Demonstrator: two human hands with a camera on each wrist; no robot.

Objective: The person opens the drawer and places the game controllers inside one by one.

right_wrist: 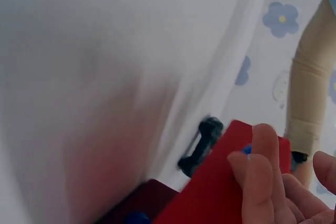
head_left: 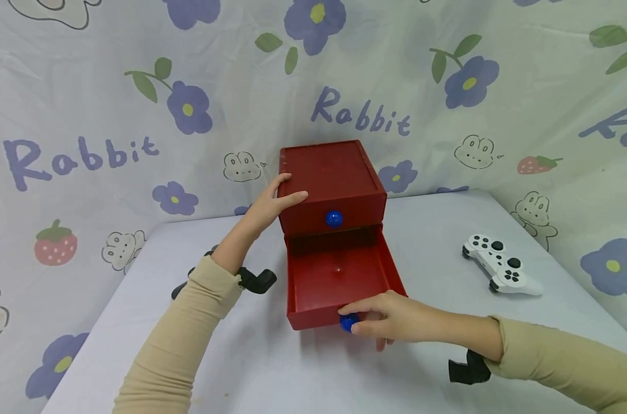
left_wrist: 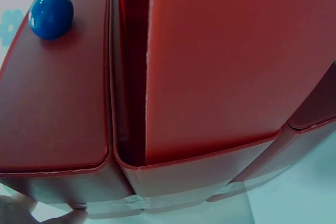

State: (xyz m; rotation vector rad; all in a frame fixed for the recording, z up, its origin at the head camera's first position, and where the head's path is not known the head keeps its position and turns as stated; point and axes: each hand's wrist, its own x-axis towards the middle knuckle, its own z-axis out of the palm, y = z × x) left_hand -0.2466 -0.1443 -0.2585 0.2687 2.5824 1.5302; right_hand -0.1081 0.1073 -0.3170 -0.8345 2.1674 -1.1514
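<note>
A red drawer cabinet point(head_left: 326, 172) stands on the table, its top drawer closed behind a blue knob point(head_left: 334, 218). Below that, a drawer point(head_left: 339, 273) is pulled well out and shows a bare red inside. My left hand point(head_left: 268, 210) rests at the cabinet's upper left edge, thumb lying on the top; its fingertips touch the side in the left wrist view. With thumb and fingers my right hand point(head_left: 386, 316) pinches the pulled-out drawer's blue knob point(head_left: 348, 322). Another blue knob point(right_wrist: 137, 217) shows low on the cabinet in the right wrist view.
A white game controller point(head_left: 501, 264) lies on the table to the right. Left of the cabinet, partly behind my left arm, is a dark object point(right_wrist: 201, 146) with two thick ends. A patterned cloth point(head_left: 230, 103) hangs behind the table.
</note>
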